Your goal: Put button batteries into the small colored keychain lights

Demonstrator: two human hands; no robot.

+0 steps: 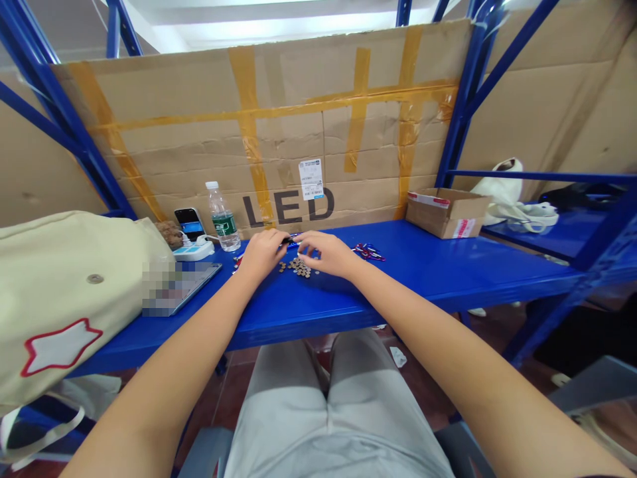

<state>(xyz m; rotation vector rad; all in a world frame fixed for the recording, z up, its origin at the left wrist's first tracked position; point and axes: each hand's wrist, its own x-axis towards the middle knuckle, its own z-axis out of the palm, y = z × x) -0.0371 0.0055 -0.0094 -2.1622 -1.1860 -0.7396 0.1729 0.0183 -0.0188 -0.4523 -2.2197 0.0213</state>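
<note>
Working at the middle of a blue metal shelf board (448,272), both bare forearms stretched forward over grey-trousered knees. Pinching a small dark piece (287,240) in the bent fingers of the left hand (261,252), just above the board. Curling the fingers of the right hand (326,253) toward that same piece, tips close against it; cannot tell whether gripping it or only touching. Directly below and between the two hands, on the board, a heap of small brownish metal parts (298,267), too small to name more exactly. Just right of the right hand, a cluster of red and blue clips (368,251), flat on the board.

Farther left along the back edge: an upright water bottle (223,216) with a green label, beside it a phone (188,221) propped on a white stand (195,250). Nearer, at the left end, a cream tote bag (60,299) with a red-edged star patch. Toward the right end, an open cardboard box (446,211) with red-and-white tape.

Leaning upright behind all of it, a taped cardboard sheet (199,119) printed "LED". Framing the bay, blue steel uprights (460,113) and diagonal braces. Beyond the right upright, on a neighbouring shelf, a white bag (502,192). Below the board, a reddish-brown floor (239,392).
</note>
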